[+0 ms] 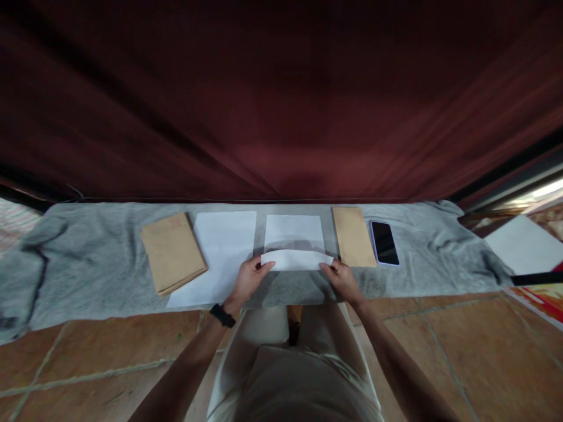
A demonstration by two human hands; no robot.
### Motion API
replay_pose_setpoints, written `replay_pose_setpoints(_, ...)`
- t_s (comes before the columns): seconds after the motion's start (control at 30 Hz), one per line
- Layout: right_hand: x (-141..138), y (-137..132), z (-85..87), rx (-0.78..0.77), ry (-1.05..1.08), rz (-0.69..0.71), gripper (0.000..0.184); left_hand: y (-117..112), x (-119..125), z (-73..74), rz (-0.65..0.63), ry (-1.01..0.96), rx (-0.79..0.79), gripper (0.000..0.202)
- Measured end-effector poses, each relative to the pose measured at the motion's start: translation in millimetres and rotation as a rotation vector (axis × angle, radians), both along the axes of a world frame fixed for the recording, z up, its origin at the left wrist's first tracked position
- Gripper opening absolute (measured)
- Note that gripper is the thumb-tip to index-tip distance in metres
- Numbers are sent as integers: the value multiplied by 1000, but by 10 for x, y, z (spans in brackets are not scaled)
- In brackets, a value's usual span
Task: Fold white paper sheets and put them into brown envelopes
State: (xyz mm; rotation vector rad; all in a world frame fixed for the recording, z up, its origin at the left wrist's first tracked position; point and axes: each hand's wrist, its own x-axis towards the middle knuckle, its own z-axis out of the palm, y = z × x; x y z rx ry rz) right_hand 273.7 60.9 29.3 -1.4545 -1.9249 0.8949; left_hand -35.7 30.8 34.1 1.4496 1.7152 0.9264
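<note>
A narrow folded sheet of white paper spans the space between my two hands, slightly bowed. My left hand pinches its left end with the thumb on top. At the right end, my right hand grips it the same way. Behind it a flat white sheet lies on the grey cloth, partly covered by the held paper. Larger white paper lies to the left, its corner under a stack of brown envelopes. One brown envelope rests just beyond my right hand.
A phone in a pale purple case lies right of the single envelope. Grey cloth covers the narrow table. A dark red curtain hangs along the back edge. Another white sheet is at the far right. Tiled floor shows below.
</note>
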Motion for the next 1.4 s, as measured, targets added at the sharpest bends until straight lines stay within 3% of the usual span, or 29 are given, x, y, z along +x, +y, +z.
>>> replay_pose_setpoints(0.1,-76,71,-20,-1,-32,-90,37,110,43,-14,53,11,35,34)
replay_pose_setpoints(0.27,-207,175,6,10,-233,-210,38,269,70,15,95,215,-40,29)
replay_pose_setpoints(0.5,-365,231,115,-62,-529,-258,31,389,160,151,147,510,-248,30)
replay_pose_setpoints(0.77,-482,274,190,-113,-677,-311,33,499,261,287,164,638,-405,29)
replay_pose_setpoints(1.07,-513,322,161,-27,-696,-324,36,503,333,302,140,747,-240,35)
replay_pose_setpoints(1.4,-542,464,136,-7,-734,-319,38,632,321,291,125,781,-233,38)
